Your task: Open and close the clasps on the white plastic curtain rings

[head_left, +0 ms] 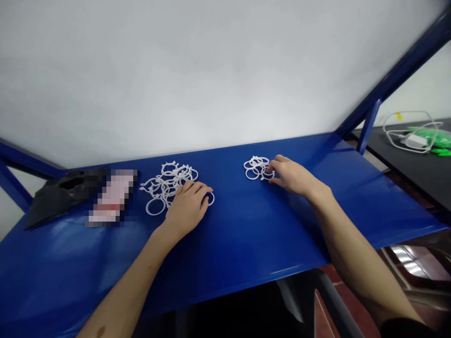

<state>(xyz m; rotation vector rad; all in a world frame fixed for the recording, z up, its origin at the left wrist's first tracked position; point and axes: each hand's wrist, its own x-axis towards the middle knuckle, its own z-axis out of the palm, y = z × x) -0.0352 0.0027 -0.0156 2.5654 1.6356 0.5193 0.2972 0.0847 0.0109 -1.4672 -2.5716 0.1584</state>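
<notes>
Left of the larger pile of white rings point(169, 180), on the blue tabletop point(243, 244), I see a crumpled black bag point(52, 199) and, between it and the pile, a pale oblong point(112, 195) too pixelated for me to identify. The left hand point(188, 204) lies over the pile's near right side, palm down, fingers bent and close together; its thumb is by a ring point(212, 199) poking out at the pile's right edge, and I cannot tell whether it grips that one. Well to the right of the pile is a smaller cluster of white rings point(254, 167), with the right hand point(291, 174) at its right side, thumb and forefinger narrowly parted; I can't make out whether they hold a ring. Farthest right of the pile, a white cable point(384, 127) and a green item point(439, 138) lie on a dark table point(378, 145).
</notes>
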